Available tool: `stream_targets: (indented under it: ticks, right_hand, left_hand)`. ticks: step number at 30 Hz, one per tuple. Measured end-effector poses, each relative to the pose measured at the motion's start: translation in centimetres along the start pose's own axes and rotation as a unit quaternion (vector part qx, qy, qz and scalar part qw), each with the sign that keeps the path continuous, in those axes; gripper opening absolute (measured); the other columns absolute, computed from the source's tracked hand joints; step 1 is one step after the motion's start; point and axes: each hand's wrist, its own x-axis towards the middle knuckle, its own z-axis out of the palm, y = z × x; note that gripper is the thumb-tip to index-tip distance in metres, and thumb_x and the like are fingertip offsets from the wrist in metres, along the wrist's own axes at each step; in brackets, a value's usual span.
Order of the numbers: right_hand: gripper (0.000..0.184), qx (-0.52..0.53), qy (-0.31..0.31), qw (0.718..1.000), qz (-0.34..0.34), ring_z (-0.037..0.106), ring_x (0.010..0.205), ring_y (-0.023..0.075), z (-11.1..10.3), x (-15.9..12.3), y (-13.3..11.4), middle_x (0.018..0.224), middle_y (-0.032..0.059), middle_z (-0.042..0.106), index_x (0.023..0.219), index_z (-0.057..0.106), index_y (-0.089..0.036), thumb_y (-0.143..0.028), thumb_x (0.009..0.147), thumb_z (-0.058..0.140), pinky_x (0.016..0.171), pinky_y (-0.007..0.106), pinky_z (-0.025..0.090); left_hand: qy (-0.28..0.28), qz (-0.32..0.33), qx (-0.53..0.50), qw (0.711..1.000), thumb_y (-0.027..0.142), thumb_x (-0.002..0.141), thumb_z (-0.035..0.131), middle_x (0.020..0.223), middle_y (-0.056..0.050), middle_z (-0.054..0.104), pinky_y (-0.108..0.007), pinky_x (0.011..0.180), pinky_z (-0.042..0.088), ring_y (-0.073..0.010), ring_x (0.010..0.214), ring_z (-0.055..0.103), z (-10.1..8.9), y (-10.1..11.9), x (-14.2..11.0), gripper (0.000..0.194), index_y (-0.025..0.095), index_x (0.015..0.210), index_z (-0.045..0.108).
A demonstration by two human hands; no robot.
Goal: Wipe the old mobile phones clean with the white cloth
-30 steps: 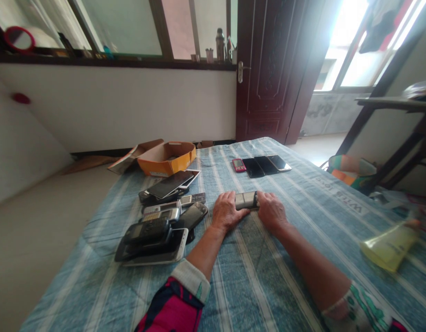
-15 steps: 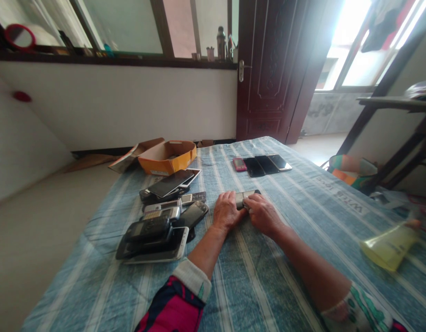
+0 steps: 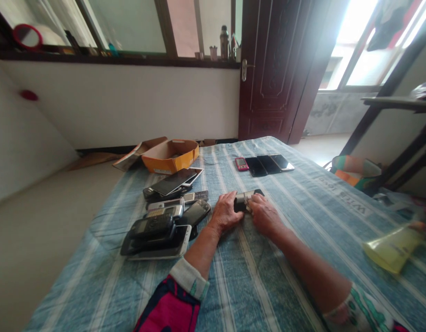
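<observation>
A mobile phone with a grey, shiny face (image 3: 240, 201) lies sideways on the striped cloth between my hands. My left hand (image 3: 225, 213) grips its left end, thumb along the near edge. Over the phone's middle, the bunched fingers of my right hand (image 3: 265, 216) press down. Something small and pale shows at those fingertips, too small to name. The phone's dark right end sticks out beyond them. To the left is a pile of phones, with a black phone (image 3: 152, 227) on top of a large white-edged one (image 3: 183, 243). A keypad phone (image 3: 195, 197) lies nearest my left hand.
Farther back, a red phone (image 3: 241, 164) sits beside several dark flat phones (image 3: 256, 166) in a row. An open orange box (image 3: 174, 162) stands at the back left edge of the table. A yellow translucent packet (image 3: 393, 246) lies on the right.
My right hand has left the phone's right end and moved leftward onto its face, fingers bunching there. My left hand keeps its grip. The view has shifted slightly.
</observation>
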Motion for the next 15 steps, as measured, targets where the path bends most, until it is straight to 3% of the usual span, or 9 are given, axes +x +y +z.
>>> stream_targets:
  ticks: [6, 15]
  right_hand:
    - [0.031, 0.041, -0.007, 0.997, -0.067, 0.045, 0.116, 0.0198, 0.3, 0.3, -1.5, 0.112, 0.0079, 0.059, 0.103, 0.062, -0.019, -0.006, 0.084, 0.042, 0.096, 0.029, 0.034]
    - [0.028, -0.014, 0.017, 0.996, 0.083, 0.05, 0.101, 0.0216, -0.3, 1.2, 1.3, 0.105, 0.0104, 0.06, 0.093, 0.063, -0.016, -0.005, 0.083, 0.04, 0.088, 0.031, 0.035]
  left_hand:
    - [-0.011, 0.003, -0.009, 1.0, 0.02, 0.066, 0.06, 0.129, -0.016, 0.057, -0.038, 0.104, 0.039, -0.0289, 0.119, 0.05, -0.4, -0.2, 0.0, 0.068, 0.005, 0.131, 0.047]
    - [-0.001, -0.014, -0.035, 0.999, 0.016, 0.06, 0.062, 0.132, -0.015, 0.055, -0.036, 0.103, 0.041, -0.0283, 0.118, 0.05, -0.5, -0.2, -0.5, 0.079, 0.006, 0.136, 0.042]
